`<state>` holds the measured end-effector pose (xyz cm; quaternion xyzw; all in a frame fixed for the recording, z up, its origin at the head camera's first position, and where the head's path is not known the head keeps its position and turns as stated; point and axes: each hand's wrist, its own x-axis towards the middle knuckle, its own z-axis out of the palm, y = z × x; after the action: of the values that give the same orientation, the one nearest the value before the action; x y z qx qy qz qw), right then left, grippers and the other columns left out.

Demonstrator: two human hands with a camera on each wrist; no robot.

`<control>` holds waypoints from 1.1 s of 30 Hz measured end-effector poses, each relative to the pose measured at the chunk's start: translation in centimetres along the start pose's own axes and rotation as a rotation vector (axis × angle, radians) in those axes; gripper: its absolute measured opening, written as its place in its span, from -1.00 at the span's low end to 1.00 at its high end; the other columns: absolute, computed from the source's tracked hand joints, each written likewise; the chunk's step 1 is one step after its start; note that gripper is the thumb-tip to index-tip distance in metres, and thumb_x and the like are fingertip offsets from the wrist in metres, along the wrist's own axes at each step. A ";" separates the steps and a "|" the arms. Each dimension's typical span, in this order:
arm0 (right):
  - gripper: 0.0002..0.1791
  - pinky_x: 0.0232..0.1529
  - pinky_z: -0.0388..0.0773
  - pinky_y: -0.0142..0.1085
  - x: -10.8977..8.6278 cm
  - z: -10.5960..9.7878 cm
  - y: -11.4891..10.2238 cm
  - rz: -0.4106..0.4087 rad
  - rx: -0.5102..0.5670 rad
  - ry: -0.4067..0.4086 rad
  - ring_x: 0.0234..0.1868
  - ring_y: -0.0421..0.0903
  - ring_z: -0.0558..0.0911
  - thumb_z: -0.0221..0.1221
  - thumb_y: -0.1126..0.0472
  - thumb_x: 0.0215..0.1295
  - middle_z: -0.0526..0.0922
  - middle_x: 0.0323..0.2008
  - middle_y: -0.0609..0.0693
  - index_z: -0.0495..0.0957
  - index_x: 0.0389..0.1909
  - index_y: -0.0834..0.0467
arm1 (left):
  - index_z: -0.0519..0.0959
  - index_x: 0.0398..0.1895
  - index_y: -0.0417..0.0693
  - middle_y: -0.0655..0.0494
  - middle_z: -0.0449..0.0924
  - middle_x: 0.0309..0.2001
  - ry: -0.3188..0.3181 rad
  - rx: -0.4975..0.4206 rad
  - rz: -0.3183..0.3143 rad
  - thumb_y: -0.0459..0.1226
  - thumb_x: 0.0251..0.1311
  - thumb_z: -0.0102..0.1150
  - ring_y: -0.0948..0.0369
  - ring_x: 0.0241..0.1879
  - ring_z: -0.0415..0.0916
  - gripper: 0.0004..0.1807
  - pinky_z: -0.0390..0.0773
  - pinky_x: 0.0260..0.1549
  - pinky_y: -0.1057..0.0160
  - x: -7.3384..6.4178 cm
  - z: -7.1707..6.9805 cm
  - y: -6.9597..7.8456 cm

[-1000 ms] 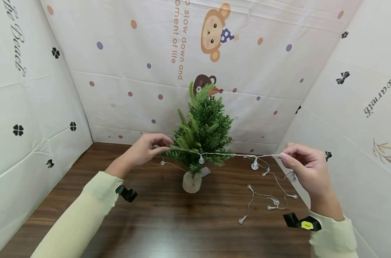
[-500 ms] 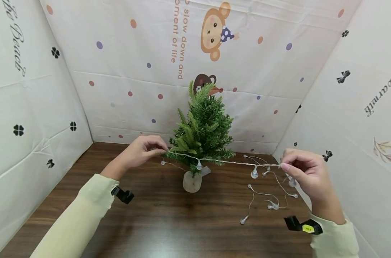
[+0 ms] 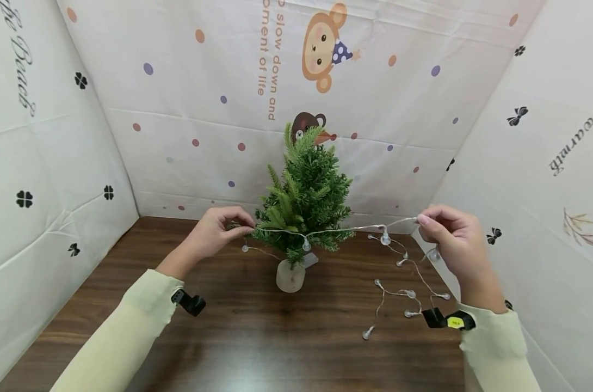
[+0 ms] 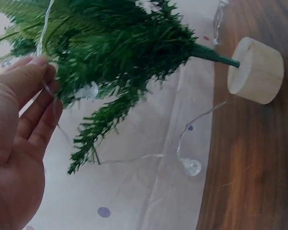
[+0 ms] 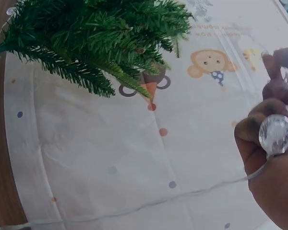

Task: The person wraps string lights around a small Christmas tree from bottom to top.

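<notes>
A small artificial Christmas tree stands upright on a round wooden base. Across its lower front runs a string of lights, stretched between both hands, with clear bulbs hanging off it. At the tree's left side, my left hand pinches the wire between thumb and fingertips, close to the branches. Out to the right and slightly higher, my right hand pinches the other end of this stretch. One clear bulb lies against the right hand's curled fingers in the right wrist view.
The string's loose part lies on the brown wooden table at right, its bulbs spread out. Another bulb hangs on wire left of the base. A pale tag shows by the base. Printed white cloth encloses the back and sides.
My right hand dipped a little, then rose and moved slightly left, lifting the right end of the wire. My left hand drew slightly left from the branches, keeping its pinch.
</notes>
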<state>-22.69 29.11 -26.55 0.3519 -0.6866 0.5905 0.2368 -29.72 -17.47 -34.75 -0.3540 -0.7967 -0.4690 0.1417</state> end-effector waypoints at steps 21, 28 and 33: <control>-0.78 -0.70 0.07 -0.19 0.8 -2.4 3.5 0.265 -0.234 -0.027 -0.68 -0.11 0.20 0.15 0.44 0.44 0.29 -0.70 -0.09 0.65 -0.40 0.17 | 0.66 -0.08 -0.08 0.07 0.63 -0.08 0.316 -0.043 0.128 -0.46 0.31 0.29 0.35 -0.17 0.56 -0.82 0.60 -0.35 0.42 -1.5 1.9 4.3; -0.84 -0.67 0.17 -0.21 1.2 -2.2 3.8 0.310 -0.330 -0.059 -0.67 -0.12 0.24 0.19 0.29 0.48 0.31 -0.68 -0.12 0.67 -0.34 0.10 | 0.62 -0.09 -0.34 -0.12 0.60 -0.16 0.423 0.083 0.662 -0.36 0.20 0.40 0.09 -0.15 0.56 -0.72 0.63 -0.07 0.31 0.4 6.7 10.1; -0.85 -0.68 0.18 -0.23 2.1 -1.5 4.8 0.356 -0.262 -0.042 -0.69 -0.18 0.27 0.19 0.23 0.50 0.36 -0.68 -0.15 0.68 -0.30 0.07 | 0.56 0.12 -0.24 -0.04 0.58 0.04 0.257 0.258 0.612 -0.25 0.17 0.42 0.10 0.08 0.52 -0.52 0.54 0.19 0.28 3.5 10.3 13.7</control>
<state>-27.80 30.40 -27.82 0.2035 -0.8135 0.5214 0.1581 -21.55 -2.99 -29.36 -0.4936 -0.6820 -0.3410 0.4183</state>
